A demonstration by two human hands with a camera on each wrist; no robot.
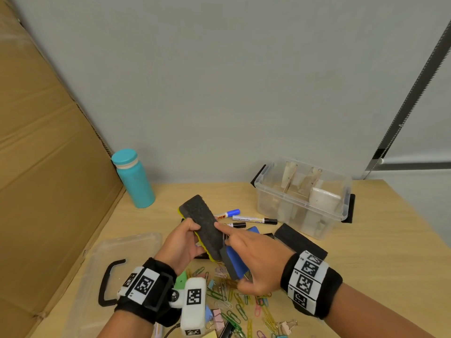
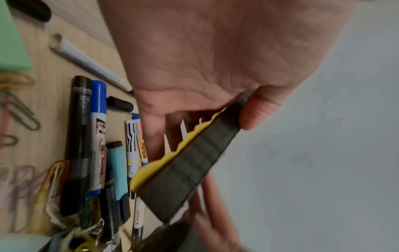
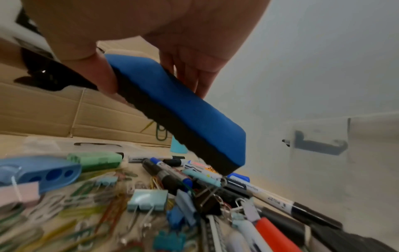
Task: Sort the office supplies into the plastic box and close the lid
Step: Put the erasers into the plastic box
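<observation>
Head view: left hand point(image 1: 181, 242) grips yellow-backed grey foam eraser point(image 1: 202, 228); right hand point(image 1: 253, 262) pinches blue-backed foam eraser point(image 1: 235, 261). Gathering erasers; next, carry both to divided clear plastic box point(image 1: 302, 198) beyond right hand.

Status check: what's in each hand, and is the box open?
Left hand grips yellow-backed eraser. Right hand grips blue-backed eraser. Plastic box open, lid lying near the left hand.
</observation>
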